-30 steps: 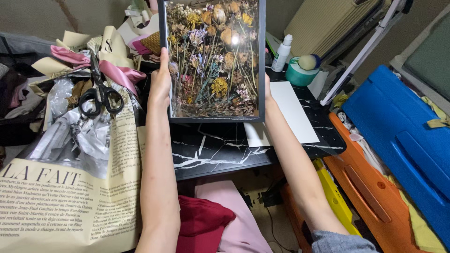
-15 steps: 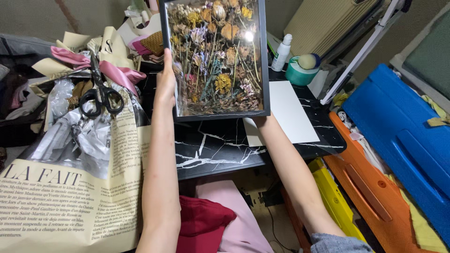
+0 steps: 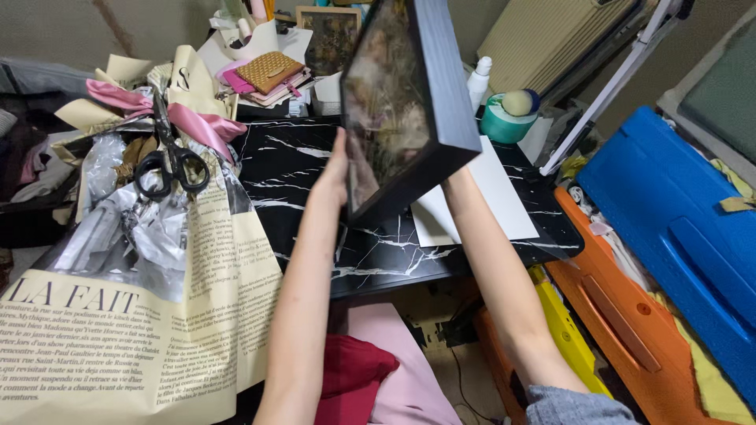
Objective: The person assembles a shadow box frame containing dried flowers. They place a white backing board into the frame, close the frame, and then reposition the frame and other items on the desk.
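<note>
While the black shadow-box frame [image 3: 409, 102] is tilted edge-on above the counter [image 3: 299, 173], left hand [image 3: 337, 175] fingers grip its near-left edge; right hand's hidden behind, can't tell

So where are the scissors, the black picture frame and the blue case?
scissors [image 3: 171, 161]: head view, on the black handles.
black picture frame [image 3: 442, 86]: head view, on its dark side edge.
blue case [image 3: 669, 228]: head view, on its lid.

Cream newsprint-style wrapping sheet [image 3: 157, 315] at left (black lettering, grey photo), white bottle [image 3: 478, 81] behind table
</note>
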